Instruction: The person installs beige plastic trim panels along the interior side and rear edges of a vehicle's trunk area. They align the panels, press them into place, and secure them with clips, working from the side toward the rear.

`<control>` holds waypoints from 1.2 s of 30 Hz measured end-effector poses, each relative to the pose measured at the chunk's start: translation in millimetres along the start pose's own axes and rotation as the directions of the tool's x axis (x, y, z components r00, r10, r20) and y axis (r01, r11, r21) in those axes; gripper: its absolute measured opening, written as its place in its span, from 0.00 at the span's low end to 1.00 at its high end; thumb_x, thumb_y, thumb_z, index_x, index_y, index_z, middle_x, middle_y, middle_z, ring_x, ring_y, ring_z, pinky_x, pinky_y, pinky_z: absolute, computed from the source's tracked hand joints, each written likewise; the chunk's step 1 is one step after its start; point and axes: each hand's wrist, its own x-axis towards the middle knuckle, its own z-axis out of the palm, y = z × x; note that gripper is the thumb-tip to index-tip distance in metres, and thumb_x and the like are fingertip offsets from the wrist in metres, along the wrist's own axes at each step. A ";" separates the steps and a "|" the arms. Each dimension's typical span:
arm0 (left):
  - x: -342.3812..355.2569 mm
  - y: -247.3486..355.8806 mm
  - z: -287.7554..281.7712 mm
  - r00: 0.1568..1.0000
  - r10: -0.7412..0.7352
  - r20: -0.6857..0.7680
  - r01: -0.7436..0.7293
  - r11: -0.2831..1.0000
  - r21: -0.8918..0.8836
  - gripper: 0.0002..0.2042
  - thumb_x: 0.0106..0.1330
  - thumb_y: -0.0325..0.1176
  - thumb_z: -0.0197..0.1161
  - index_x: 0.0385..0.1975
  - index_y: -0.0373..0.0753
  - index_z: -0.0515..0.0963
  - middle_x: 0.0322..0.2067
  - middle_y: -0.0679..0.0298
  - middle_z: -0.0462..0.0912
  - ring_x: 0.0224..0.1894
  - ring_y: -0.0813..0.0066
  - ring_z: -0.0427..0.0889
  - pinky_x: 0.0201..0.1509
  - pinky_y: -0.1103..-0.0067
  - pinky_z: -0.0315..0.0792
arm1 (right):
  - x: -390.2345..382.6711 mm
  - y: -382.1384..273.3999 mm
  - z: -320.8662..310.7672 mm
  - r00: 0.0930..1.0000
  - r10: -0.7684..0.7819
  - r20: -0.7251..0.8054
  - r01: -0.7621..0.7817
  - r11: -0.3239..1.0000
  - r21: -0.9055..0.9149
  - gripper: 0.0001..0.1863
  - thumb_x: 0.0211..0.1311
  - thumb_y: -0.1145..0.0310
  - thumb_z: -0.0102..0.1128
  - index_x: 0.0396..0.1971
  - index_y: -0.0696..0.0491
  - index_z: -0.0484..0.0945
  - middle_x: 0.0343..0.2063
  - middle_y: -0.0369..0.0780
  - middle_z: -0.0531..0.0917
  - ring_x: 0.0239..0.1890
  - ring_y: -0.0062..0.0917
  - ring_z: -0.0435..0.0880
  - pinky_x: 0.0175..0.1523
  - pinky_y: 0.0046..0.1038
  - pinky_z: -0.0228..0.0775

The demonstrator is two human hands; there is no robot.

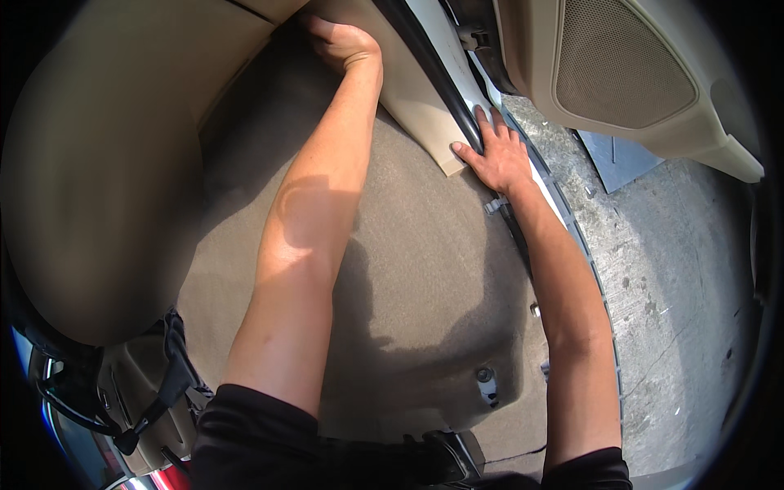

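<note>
At the top, my left hand (339,41) is bent at the wrist against a beige lower trim panel (408,106), its fingers loosely apart and partly in shadow. My right hand (498,155) lies open with spread fingers over the panel's lower end and the black seal along the white metal door sill. A small metal clip (494,205) sits just below that hand. Tan carpet (420,269) covers the car floor under my forearms, with a bolted bracket (487,385) near the bottom.
An open beige door with a speaker grille (621,61) hangs at upper right, above concrete ground (670,286) and a flat grey sheet (612,159). A large beige shape (90,180), perhaps a seat, fills the left. Black straps and trim (163,367) sit at lower left.
</note>
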 end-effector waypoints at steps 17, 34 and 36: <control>-205.9 103.1 -237.7 -0.009 -0.989 0.148 -0.880 0.078 0.468 0.25 0.78 0.50 0.52 0.65 0.39 0.78 0.69 0.46 0.73 0.75 0.50 0.66 0.80 0.43 0.46 | -647.3 70.7 -117.4 0.700 0.710 -0.077 -0.647 0.676 0.351 0.30 0.76 0.54 0.59 0.65 0.65 0.74 0.62 0.57 0.79 0.64 0.43 0.79 0.69 0.40 0.69; -333.5 238.7 -313.9 -0.277 -0.675 0.684 -0.747 0.599 0.288 0.45 0.70 0.58 0.63 0.80 0.45 0.51 0.80 0.47 0.46 0.82 0.45 0.41 0.81 0.43 0.44 | -955.8 -100.8 -133.0 0.284 0.906 0.314 -0.766 0.017 0.643 0.44 0.80 0.36 0.37 0.71 0.65 0.67 0.66 0.51 0.76 0.69 0.34 0.73 0.74 0.32 0.58; -300.8 219.9 -378.3 -0.111 -0.838 0.534 -0.746 0.425 0.512 0.49 0.66 0.57 0.68 0.82 0.54 0.45 0.82 0.50 0.34 0.82 0.41 0.38 0.81 0.44 0.45 | -1011.9 -82.0 -102.7 0.189 0.895 0.404 -0.594 -0.223 0.773 0.39 0.80 0.42 0.41 0.67 0.64 0.71 0.62 0.47 0.80 0.61 0.32 0.81 0.65 0.31 0.72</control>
